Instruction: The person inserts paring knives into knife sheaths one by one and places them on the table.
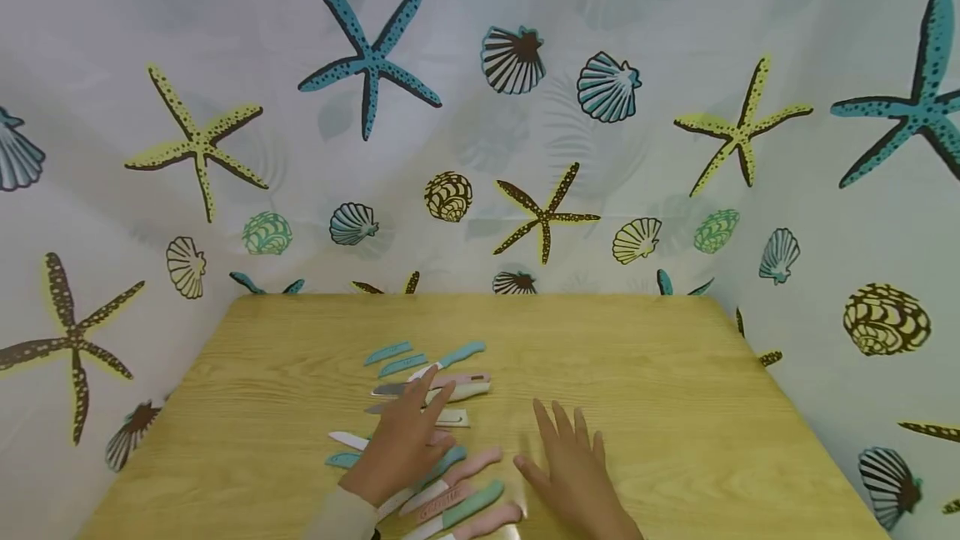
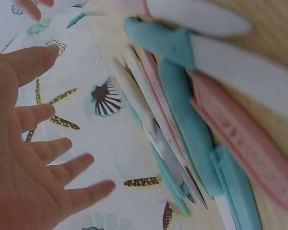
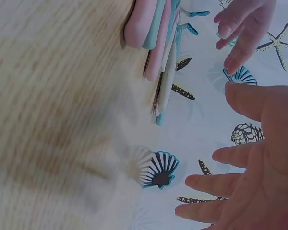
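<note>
My left hand [image 1: 401,444] hovers over a group of small knives and blade sheaths, its fingers spread and holding nothing. To the right of them my right hand [image 1: 573,469] is held above the table, also with fingers apart and nothing in it. Nearest me lie a pink-handled knife [image 1: 491,521], a green-handled knife [image 1: 474,503] and a pink sheath [image 1: 441,503]. Farther back are a cream-handled knife [image 1: 471,391], a teal-handled knife [image 1: 463,352] and two teal sheaths [image 1: 388,352]. The left hand hides part of the group. In the left wrist view a teal handle [image 2: 158,40] joins a white blade.
The wooden table [image 1: 637,357] carries the knives on its left-centre part. A white cloth [image 1: 465,132] printed with starfish and shells hangs behind the table and along both sides.
</note>
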`<control>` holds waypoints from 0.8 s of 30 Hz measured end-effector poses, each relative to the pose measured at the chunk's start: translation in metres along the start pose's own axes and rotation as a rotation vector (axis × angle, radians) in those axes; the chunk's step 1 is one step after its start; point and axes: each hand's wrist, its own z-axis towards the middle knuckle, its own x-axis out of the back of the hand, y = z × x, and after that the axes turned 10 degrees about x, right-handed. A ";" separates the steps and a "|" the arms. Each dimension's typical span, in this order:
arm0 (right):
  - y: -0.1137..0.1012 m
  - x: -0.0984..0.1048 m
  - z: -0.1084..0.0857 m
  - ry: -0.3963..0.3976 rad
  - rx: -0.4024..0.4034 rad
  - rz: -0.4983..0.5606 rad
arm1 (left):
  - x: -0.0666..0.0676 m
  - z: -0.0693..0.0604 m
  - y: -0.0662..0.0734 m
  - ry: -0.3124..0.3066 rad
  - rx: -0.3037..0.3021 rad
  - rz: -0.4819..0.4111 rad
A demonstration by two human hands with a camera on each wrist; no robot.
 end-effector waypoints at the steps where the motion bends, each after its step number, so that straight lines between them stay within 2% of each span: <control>1: -0.001 0.000 0.000 0.012 0.002 -0.002 | 0.001 0.003 -0.004 0.022 -0.010 -0.003; 3: -0.002 -0.001 -0.002 0.031 0.009 -0.007 | 0.006 0.012 -0.013 0.064 -0.022 0.000; 7: -0.001 -0.004 -0.004 0.064 0.044 -0.025 | 0.015 0.034 -0.037 0.123 -0.002 0.061; 10: 0.000 -0.005 -0.004 0.095 0.103 -0.032 | 0.019 0.053 -0.058 0.141 0.030 0.116; 12: 0.000 -0.004 -0.005 0.104 0.147 -0.026 | 0.019 0.066 -0.072 0.123 0.072 0.136; 16: 0.000 0.000 -0.008 0.077 0.199 0.006 | 0.014 0.083 -0.094 0.008 0.174 0.134; 18: 0.000 0.001 -0.009 0.038 0.196 0.030 | 0.012 0.088 -0.101 -0.038 0.207 0.131; 21: 0.003 0.000 -0.012 -0.024 0.200 0.054 | 0.008 0.092 -0.107 -0.056 0.232 0.144; 24: 0.011 0.000 -0.018 -0.100 0.205 0.084 | -0.002 0.094 -0.109 -0.054 0.231 0.184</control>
